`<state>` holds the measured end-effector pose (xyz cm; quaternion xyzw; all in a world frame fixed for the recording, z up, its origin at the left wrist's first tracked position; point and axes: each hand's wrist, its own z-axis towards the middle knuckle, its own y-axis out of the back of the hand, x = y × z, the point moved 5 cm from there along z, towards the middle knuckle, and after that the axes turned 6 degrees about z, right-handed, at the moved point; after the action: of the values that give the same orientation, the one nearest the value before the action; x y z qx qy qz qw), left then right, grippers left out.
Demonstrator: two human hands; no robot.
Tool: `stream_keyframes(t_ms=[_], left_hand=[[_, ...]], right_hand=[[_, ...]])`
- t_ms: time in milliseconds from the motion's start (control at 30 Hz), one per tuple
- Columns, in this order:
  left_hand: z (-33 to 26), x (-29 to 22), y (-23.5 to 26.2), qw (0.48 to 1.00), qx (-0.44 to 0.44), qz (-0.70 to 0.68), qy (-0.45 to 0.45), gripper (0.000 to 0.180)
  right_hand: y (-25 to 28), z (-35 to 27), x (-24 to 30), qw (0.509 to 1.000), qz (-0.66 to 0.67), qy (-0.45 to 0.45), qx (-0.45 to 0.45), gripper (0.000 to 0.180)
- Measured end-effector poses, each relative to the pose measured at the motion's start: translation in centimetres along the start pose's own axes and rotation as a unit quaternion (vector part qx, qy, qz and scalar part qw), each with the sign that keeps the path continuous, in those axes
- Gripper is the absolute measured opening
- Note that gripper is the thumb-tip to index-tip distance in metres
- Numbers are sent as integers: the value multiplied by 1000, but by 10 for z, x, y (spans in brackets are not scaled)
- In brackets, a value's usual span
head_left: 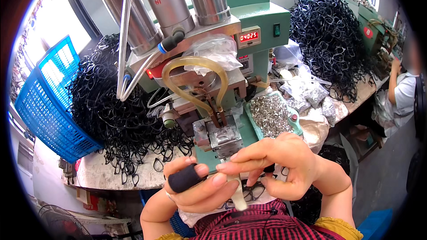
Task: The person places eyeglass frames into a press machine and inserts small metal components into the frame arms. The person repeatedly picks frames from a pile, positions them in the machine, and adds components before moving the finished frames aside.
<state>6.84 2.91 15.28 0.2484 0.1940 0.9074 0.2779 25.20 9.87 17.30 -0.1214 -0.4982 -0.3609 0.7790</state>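
My left hand wears a black sleeve on one finger. Its fingers are curled at the front of a small metal fixture on the green press. My right hand meets it there, thumb and fingers bent in a pinch. Whatever the two hands grip is mostly hidden by the fingers. Below the fingertips a pale flat strip points down toward my lap; I cannot tell whether it is held or fixed to the press. Two copper-coloured prongs come down on the fixture from above.
A teal tray of small shiny metal pieces stands right of the fixture. Heaps of black looped frames lie left and far right, beside a tilted blue basket. A yellowish hose arches over the fixture. Another person sits at the right.
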Motion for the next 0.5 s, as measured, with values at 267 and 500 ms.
stream_keyframes(t_ms=[267,500], left_hand=[[10,12,5,993,26,-109,43,33],[26,43,-20,882,98,-383,255,19]], right_hand=[[-1,-4,-19,999,-39,25,24,60],[-12,-12,-23,999,-8,-1,31,57]])
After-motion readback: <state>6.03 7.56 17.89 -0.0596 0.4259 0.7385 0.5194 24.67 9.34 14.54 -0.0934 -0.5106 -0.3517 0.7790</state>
